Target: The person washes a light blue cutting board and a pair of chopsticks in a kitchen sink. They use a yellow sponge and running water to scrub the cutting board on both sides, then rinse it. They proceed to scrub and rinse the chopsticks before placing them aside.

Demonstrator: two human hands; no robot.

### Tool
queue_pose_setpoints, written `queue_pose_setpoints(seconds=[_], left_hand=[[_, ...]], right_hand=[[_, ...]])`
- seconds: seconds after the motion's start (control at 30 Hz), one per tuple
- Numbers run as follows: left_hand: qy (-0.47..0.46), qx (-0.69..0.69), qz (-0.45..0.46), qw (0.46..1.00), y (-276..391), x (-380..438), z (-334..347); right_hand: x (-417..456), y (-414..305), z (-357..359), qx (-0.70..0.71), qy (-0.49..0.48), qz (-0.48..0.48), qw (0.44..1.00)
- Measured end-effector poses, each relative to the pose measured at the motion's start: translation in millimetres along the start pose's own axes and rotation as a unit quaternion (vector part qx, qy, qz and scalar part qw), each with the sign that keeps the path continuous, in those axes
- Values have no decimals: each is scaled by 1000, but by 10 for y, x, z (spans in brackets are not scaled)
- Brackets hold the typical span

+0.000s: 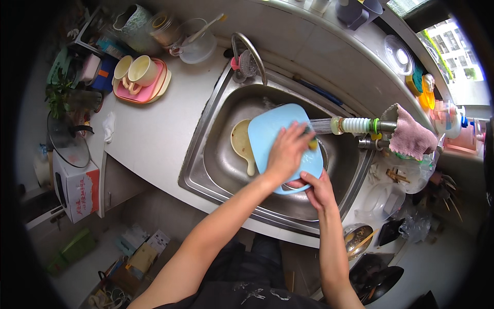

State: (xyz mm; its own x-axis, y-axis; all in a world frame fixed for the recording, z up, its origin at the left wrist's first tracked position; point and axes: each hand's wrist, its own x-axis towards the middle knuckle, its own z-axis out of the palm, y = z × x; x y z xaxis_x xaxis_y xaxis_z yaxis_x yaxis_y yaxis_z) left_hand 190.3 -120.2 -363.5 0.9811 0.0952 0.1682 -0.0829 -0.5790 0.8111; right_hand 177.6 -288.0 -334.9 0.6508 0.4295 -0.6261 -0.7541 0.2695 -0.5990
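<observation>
A light blue plastic cutting board (266, 133) is held tilted over the stainless steel sink (220, 154). My right hand (321, 190) grips its lower edge at the handle slot. Flat on the board's face lies my left hand (287, 152), its fingers blurred. A small yellow and green sponge (312, 145) shows at those fingertips, mostly hidden beneath them. Water (320, 126) streams from the faucet's white ribbed extension (356, 125) onto the board's upper right side. Partly behind the board, a cream dish with a short handle (242, 141) rests on the sink bottom, with small brown specks inside.
Left on the counter, two cream mugs (142, 71) stand on stacked pink trays (154, 90). A curved metal spout (251, 42) rises at the sink's back corner. A pink cloth (413, 133) drapes over the faucet. Right of the sink are a clear plastic container (382, 201) and a metal bowl (357, 237).
</observation>
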Motion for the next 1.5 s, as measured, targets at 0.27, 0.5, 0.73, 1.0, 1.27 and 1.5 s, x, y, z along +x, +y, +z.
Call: queue_pose_setpoints(seconds=[0.27, 0.5, 0.73, 1.0, 1.27, 1.5], left_hand=[[-70, -51, 31, 996, 116, -201, 100], [-60, 8, 3, 998, -228, 1, 125], [-24, 4, -16, 1000, -370, 52, -112], [-82, -7, 30, 996, 70, -265, -108], [-66, 10, -3, 998, 82, -419, -40], [-5, -72, -67, 995, -578, 194, -156]], right_hand=[[14, 73, -95, 23, 18, -27, 999], [-210, 39, 6, 21, 32, 18, 999], [-300, -156, 34, 19, 41, -16, 999], [-276, -90, -153, 35, 55, -40, 997], [-219, 8, -201, 75, 71, -67, 992], [-481, 140, -12, 121, 100, -63, 986]])
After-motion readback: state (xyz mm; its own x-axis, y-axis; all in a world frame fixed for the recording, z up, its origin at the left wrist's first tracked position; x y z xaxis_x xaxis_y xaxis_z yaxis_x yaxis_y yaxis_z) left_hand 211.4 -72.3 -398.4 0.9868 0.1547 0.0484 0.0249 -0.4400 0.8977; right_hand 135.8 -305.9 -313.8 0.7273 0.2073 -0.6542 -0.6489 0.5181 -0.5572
